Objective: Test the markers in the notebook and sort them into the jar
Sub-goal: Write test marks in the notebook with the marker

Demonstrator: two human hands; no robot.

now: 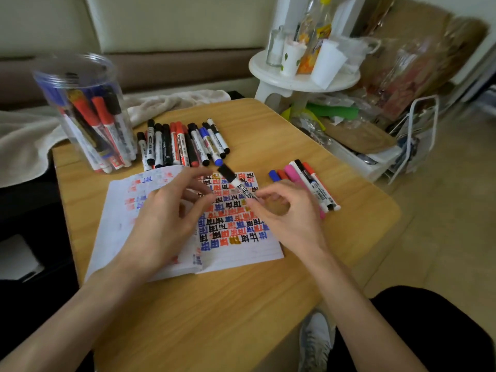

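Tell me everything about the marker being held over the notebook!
The marker has a black cap, still on, and a white body with black print that looks like plastic. It tilts, cap pointing up and away, above the notebook and its coloured writing. The right hand pinches its lower end with fingertips. The left hand is close beside it, blurred, so I cannot tell if it touches.

Handwritten characters on notebook (pixel 236 253) illegible; marker (pixel 241 187) label blurred
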